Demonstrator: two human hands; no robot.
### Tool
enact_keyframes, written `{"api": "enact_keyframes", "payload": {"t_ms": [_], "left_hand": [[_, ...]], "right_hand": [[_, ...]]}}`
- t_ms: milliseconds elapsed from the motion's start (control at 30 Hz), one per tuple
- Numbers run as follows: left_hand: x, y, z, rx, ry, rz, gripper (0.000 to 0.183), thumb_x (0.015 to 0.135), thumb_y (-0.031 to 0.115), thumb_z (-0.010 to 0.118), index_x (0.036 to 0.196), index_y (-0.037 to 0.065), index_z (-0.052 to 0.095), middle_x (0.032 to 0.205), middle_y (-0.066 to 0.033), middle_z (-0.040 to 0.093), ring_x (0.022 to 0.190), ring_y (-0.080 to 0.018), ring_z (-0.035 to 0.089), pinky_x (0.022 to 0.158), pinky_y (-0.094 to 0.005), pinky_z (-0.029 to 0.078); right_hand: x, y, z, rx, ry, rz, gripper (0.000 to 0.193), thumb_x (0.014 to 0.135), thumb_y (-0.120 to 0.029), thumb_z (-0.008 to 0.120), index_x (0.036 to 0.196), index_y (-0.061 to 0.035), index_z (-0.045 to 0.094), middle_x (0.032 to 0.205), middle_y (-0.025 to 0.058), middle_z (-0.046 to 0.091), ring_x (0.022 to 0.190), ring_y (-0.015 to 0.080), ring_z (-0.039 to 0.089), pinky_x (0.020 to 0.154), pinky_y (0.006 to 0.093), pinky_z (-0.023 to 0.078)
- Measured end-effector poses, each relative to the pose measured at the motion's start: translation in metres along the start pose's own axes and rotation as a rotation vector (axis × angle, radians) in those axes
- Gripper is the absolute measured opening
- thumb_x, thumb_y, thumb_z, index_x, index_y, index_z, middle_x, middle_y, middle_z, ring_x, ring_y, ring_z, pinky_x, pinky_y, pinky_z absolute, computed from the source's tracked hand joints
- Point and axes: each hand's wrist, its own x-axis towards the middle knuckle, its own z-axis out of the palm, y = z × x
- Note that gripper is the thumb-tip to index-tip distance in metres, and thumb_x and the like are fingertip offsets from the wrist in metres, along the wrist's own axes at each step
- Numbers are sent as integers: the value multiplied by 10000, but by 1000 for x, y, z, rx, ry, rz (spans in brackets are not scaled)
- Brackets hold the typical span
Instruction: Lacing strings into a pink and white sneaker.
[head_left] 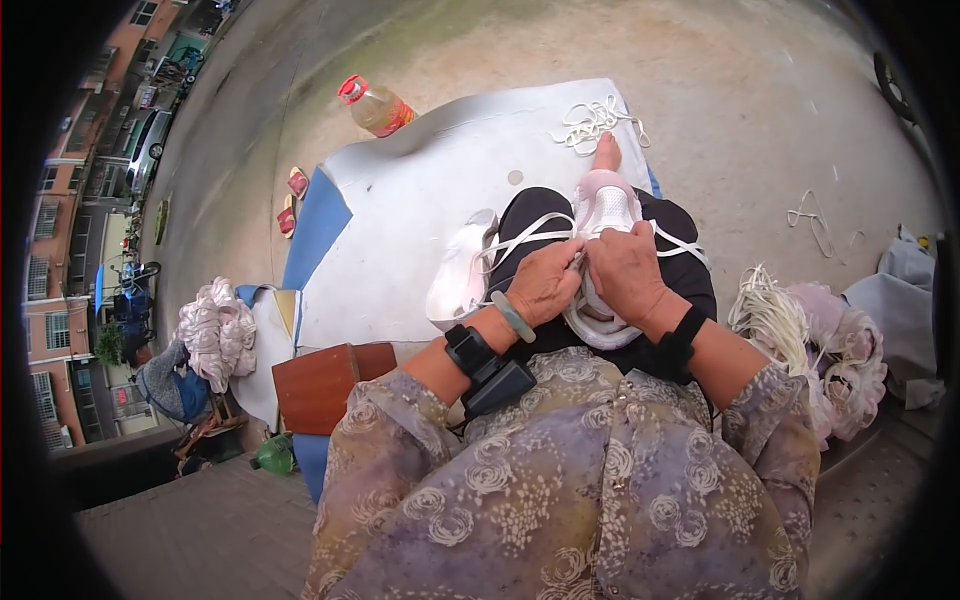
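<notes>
A pink and white sneaker point(606, 206) rests on my lap between my knees, toe pointing away from me. A white shoelace point(540, 233) runs out from it to both sides across my dark trousers. My left hand point(547, 281) is closed at the left edge of the lacing, its fingertips pinched on the lace. On the other side my right hand point(627, 267) has its fingers bent down over the lacing, almost touching the left; what its fingertips grip is partly hidden. Another pale sneaker point(461, 272) lies left of my left knee.
A white sheet point(400, 220) spreads ahead, with loose laces point(597, 125) on its far corner and a red-capped bottle point(374, 106) beyond. Right are a lace bundle point(768, 312) and piled pink-white shoes point(850, 365). Left are another pale pile point(217, 333), a brown box point(317, 388) and red slippers point(287, 217).
</notes>
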Motion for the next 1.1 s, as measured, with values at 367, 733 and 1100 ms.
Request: {"api": "enact_keyframes", "payload": {"t_ms": [367,733,1100], "left_hand": [[-6,-3,0,-17,38,-14,389,785,61,404,1150,12,530,922,-178,621,872,-265,610,800,-312,461],[5,25,0,300,19,39,320,739,125,488,1038,28,552,845,-177,576,805,-355,559,737,-388,450],[37,62,12,-193,-385,168,191,850,178,567,890,3,633,762,-71,613,724,-131,556,658,-266,448]], "right_hand": [[-7,7,10,230,-6,77,61,743,-177,604,754,-122,629,712,61,601,714,233,576,715,394,334],[-26,23,-49,121,78,-136,57,669,-79,575,637,-92,530,625,62,489,641,256,543,839,477,352],[-62,23,-117,99,164,-109,126,689,-32,581,632,-82,480,588,38,377,567,225,483,870,482,347]]}}
